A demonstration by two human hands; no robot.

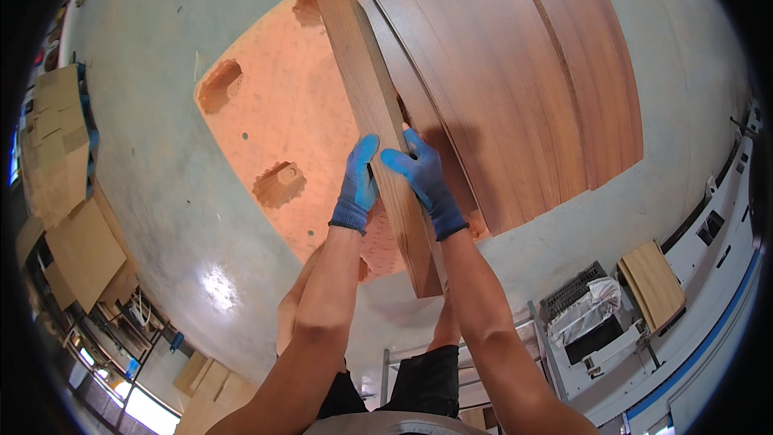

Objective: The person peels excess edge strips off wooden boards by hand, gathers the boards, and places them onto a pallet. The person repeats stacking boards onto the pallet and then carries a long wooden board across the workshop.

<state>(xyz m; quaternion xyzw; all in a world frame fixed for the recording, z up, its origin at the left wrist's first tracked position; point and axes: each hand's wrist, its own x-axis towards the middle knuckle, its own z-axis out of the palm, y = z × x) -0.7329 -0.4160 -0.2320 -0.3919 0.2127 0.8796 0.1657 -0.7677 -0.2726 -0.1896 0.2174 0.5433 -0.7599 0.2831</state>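
A long brown wood-grain board (360, 64) lies lengthwise away from me, over the orange pallet (282, 105). My left hand (360, 173), in a blue work glove, presses on the board's left side. On its right side my right hand (423, 176), in a matching glove, grips it with the thumb over the upper face and the fingers partly hidden. Both hands hold its nearer half, and its near end sticks out past the pallet's edge. Close on the right is a stack of wide wood-grain panels (499, 80), with a narrow gap beside the board.
The pallet has several ribbed hollows, one of them a recess (280, 184) left of my left hand. Cardboard sheets (84, 254) lean at the far left. At the lower right stands a white machine (692, 338), with light wooden boards (652, 286) beside it. The grey floor (161, 153) surrounds the pallet.
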